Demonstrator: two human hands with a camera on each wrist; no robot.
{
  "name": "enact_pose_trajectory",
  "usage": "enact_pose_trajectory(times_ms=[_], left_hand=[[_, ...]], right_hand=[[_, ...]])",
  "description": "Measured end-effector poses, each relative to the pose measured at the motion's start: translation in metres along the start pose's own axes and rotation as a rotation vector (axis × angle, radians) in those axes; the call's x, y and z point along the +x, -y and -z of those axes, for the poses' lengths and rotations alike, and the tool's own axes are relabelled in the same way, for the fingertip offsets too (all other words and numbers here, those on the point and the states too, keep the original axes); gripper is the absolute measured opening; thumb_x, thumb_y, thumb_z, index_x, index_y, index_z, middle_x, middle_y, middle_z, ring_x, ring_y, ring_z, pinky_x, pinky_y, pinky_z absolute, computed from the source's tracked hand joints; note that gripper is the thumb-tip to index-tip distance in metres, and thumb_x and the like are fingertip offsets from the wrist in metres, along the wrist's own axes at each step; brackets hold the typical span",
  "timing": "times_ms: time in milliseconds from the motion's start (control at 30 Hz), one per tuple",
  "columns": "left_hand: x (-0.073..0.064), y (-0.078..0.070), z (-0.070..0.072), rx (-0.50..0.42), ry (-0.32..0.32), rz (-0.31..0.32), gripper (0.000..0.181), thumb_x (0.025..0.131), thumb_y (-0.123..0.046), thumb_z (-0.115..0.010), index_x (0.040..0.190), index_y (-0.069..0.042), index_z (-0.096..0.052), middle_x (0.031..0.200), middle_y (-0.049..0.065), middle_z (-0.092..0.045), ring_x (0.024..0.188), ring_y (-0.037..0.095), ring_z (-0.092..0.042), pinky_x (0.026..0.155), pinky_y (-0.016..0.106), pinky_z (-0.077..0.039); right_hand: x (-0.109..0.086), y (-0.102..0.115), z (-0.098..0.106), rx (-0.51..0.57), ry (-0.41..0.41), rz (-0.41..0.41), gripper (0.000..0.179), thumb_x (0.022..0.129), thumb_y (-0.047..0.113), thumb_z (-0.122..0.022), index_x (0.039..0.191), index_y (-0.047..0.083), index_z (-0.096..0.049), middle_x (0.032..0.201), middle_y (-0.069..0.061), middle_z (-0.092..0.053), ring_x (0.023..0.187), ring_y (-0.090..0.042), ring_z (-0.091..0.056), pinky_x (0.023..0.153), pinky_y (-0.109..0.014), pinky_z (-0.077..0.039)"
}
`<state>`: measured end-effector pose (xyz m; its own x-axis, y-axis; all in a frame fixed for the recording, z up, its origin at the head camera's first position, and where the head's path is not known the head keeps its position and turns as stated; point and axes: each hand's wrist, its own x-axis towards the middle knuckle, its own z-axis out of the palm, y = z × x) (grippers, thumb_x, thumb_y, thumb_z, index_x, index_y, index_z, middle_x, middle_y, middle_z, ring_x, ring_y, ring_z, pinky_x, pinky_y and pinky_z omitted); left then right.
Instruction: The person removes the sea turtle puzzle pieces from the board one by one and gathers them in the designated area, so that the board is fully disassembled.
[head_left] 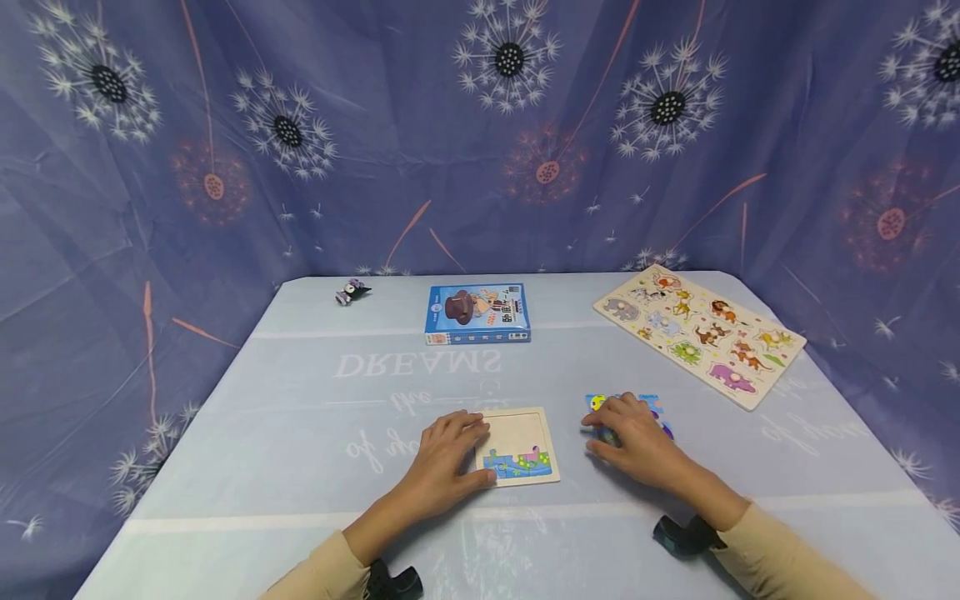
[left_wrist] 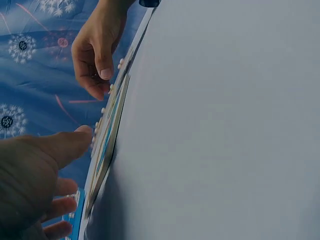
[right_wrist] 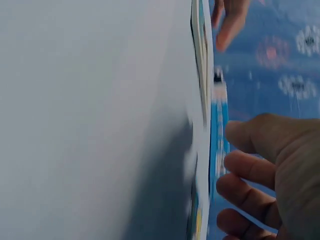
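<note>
A small wooden jigsaw tray (head_left: 513, 429) lies in the middle of the table. Joined blue, green and pink pieces (head_left: 517, 465) fill its lower part; the upper part shows bare wood. At its left side rests my left hand (head_left: 447, 457), fingers along the edge and thumb by the lower left corner. To the right, my right hand (head_left: 637, 437) hovers low over colourful loose jigsaw pieces (head_left: 648, 402), hiding many of them. Its fingers are loosely bent, and in the right wrist view nothing shows between thumb and fingers (right_wrist: 250, 167).
A blue puzzle box (head_left: 477, 314) lies behind the tray. An animal peg board (head_left: 697, 329) sits at the back right, knobs upward. Near the back left edge is a small dark and purple figurine (head_left: 352, 292). A dandelion-patterned curtain (head_left: 420, 150) hangs behind the table.
</note>
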<state>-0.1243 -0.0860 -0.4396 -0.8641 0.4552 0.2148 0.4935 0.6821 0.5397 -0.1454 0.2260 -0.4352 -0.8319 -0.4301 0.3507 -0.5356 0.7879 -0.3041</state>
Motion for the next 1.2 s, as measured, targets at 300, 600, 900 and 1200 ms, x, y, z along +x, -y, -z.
enact_pose_trajectory(times_ms=[300, 600, 900, 1200], left_hand=[[-0.009, 0.01, 0.006, 0.018, 0.017, -0.005, 0.055, 0.076, -0.032, -0.076, 0.125, -0.011, -0.06, 0.137, 0.005, -0.05, 0.133, 0.031, -0.035, 0.103, 0.055, -0.027], [-0.011, 0.014, 0.004, 0.026, 0.029, -0.015, 0.055, 0.077, -0.035, -0.074, 0.125, -0.011, -0.06, 0.137, 0.006, -0.051, 0.134, 0.032, -0.035, 0.104, 0.057, -0.026], [-0.011, 0.013, 0.002, 0.047, 0.048, -0.001, 0.055, 0.078, -0.035, -0.074, 0.126, -0.012, -0.06, 0.139, 0.004, -0.05, 0.134, 0.031, -0.035, 0.105, 0.057, -0.026], [-0.011, 0.012, 0.002, 0.068, 0.051, -0.001, 0.055, 0.078, -0.035, -0.074, 0.126, -0.012, -0.06, 0.138, 0.004, -0.049, 0.131, 0.031, -0.037, 0.102, 0.057, -0.028]], right_hand=[[0.021, 0.049, -0.026, -0.002, 0.045, 0.073, 0.026, 0.072, 0.028, -0.077, 0.096, 0.019, -0.069, 0.085, 0.009, -0.058, 0.082, -0.006, -0.04, 0.076, -0.029, -0.035], [0.029, 0.077, -0.041, 0.064, 0.087, 0.121, 0.027, 0.073, 0.03, -0.077, 0.095, 0.017, -0.068, 0.079, 0.008, -0.051, 0.078, -0.005, -0.035, 0.072, -0.024, -0.029], [0.031, 0.09, -0.048, 0.083, 0.105, 0.114, 0.026, 0.074, 0.032, -0.078, 0.094, 0.017, -0.069, 0.079, 0.009, -0.051, 0.076, -0.004, -0.035, 0.072, -0.023, -0.033], [0.029, 0.093, -0.05, 0.068, 0.114, 0.095, 0.029, 0.074, 0.034, -0.077, 0.097, 0.017, -0.072, 0.079, 0.008, -0.05, 0.075, -0.004, -0.033, 0.07, -0.021, -0.03]])
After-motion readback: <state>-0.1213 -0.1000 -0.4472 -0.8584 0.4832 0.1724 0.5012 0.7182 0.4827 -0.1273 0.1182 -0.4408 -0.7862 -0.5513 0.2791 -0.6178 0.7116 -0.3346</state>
